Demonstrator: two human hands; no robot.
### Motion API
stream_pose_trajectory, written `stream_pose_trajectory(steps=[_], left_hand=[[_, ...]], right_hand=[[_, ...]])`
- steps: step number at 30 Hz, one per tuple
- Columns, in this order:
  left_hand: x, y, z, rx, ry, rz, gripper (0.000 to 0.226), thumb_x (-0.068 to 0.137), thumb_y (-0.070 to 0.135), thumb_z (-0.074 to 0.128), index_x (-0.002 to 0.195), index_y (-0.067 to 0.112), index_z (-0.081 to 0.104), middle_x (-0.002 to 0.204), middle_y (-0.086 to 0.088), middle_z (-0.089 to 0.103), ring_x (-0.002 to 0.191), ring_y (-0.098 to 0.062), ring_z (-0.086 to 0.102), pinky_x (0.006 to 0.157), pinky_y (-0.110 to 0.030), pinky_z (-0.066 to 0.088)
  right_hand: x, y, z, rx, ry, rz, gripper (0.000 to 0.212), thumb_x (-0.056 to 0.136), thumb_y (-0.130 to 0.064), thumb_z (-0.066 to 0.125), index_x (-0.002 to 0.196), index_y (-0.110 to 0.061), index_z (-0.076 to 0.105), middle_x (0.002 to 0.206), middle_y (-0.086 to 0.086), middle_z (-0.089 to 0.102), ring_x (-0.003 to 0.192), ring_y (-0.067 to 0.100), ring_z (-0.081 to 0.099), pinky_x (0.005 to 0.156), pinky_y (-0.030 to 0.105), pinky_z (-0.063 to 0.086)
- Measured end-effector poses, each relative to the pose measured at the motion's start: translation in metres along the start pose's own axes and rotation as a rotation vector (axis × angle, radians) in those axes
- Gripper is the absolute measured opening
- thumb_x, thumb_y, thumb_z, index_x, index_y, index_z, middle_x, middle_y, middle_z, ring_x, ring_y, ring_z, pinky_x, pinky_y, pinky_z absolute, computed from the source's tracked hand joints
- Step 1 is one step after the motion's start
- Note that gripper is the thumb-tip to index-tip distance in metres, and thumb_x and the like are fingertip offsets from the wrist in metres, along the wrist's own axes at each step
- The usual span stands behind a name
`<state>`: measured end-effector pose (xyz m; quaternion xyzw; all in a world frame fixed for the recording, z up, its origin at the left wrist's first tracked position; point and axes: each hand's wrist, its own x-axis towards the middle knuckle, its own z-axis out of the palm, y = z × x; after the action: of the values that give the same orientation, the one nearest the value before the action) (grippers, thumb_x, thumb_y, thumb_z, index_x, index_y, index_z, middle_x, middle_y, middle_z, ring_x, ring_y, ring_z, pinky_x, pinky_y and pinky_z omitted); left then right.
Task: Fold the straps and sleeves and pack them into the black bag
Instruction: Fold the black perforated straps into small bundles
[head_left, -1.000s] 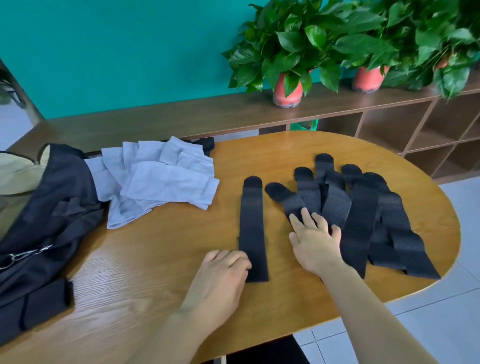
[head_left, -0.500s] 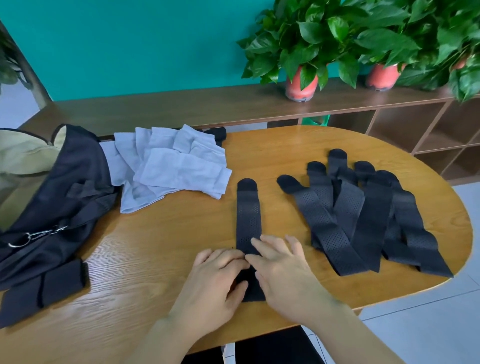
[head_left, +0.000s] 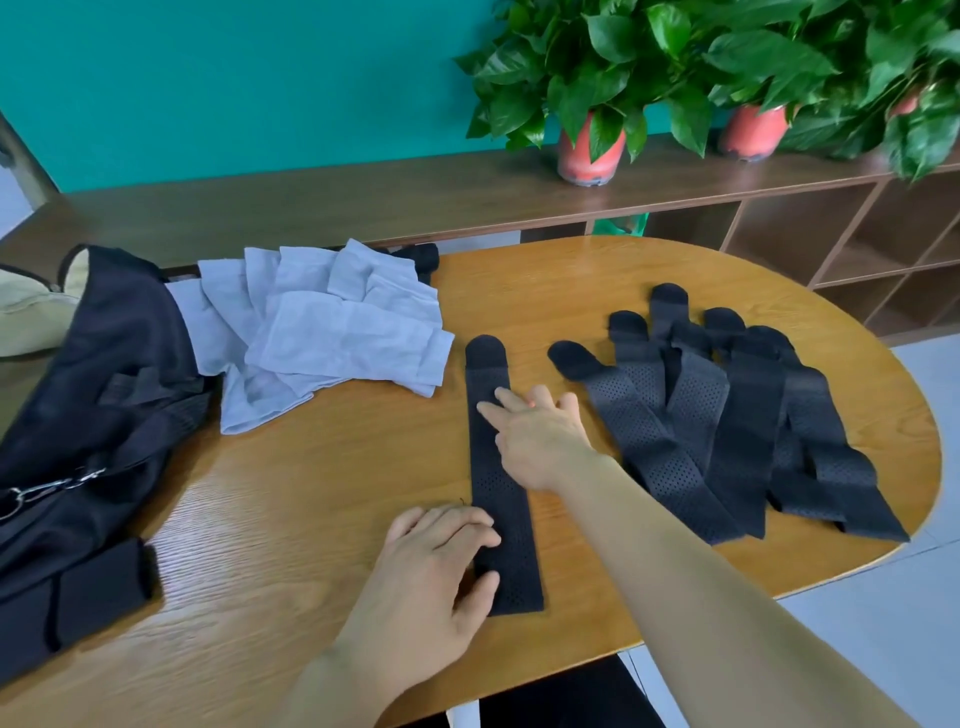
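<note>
On the oval wooden bench (head_left: 311, 519), seen from the head camera, one black perforated strap (head_left: 501, 483) lies flat and straight, running from the near edge away toward the middle, its rounded solid tip at the far end. The left hand (head_left: 431, 577) rests on the strap's near end: its fingers reach over the left edge of the strap and press down, and the thumb touches the strap lower down, close to the cut end. The right hand (head_left: 540, 436) lies flat on the upper half of the same strap, fingers straight and spread a little, pointing toward the far left; nothing is gripped by it. The two hands are apart, one at each half of the strap.

Just right of the right hand a heap of straps (head_left: 727, 415) fans out across the right side of the bench, overlapping one another, rounded tips at the far end. Pale grey sleeves (head_left: 332, 338) sit in a loose overlapping pile at the far left of the strap, near it but not touching. The black bag (head_left: 93, 415) slumps over the left end of the bench, a metal clip (head_left: 47, 488) on its front, and the sleeves' left edge meets it.

Behind the bench runs a low brown shelf (head_left: 363, 202) carrying green plants (head_left: 592, 78) in red pots against a teal wall (head_left: 234, 78).
</note>
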<state>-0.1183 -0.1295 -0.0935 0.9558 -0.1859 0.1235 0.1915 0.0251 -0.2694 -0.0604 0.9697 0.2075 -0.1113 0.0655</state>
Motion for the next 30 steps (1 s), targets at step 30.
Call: stream_pose_trajectory(steps=[30], left_hand=[[0.011,0.008,0.007,-0.228,0.094,-0.246,0.059,0.091,0.032,0.064,0.144,0.027,0.039,0.119,0.013,0.06,0.102,-0.001,0.056,0.095,-0.032,0.047]], right_hand=[[-0.103,-0.005,0.052,0.967,0.441,0.018,0.037,0.083,-0.011,0.072,0.112,-0.032,0.066,0.088,-0.018,0.063,0.083,0.001,0.058,0.072,0.011,0.044]])
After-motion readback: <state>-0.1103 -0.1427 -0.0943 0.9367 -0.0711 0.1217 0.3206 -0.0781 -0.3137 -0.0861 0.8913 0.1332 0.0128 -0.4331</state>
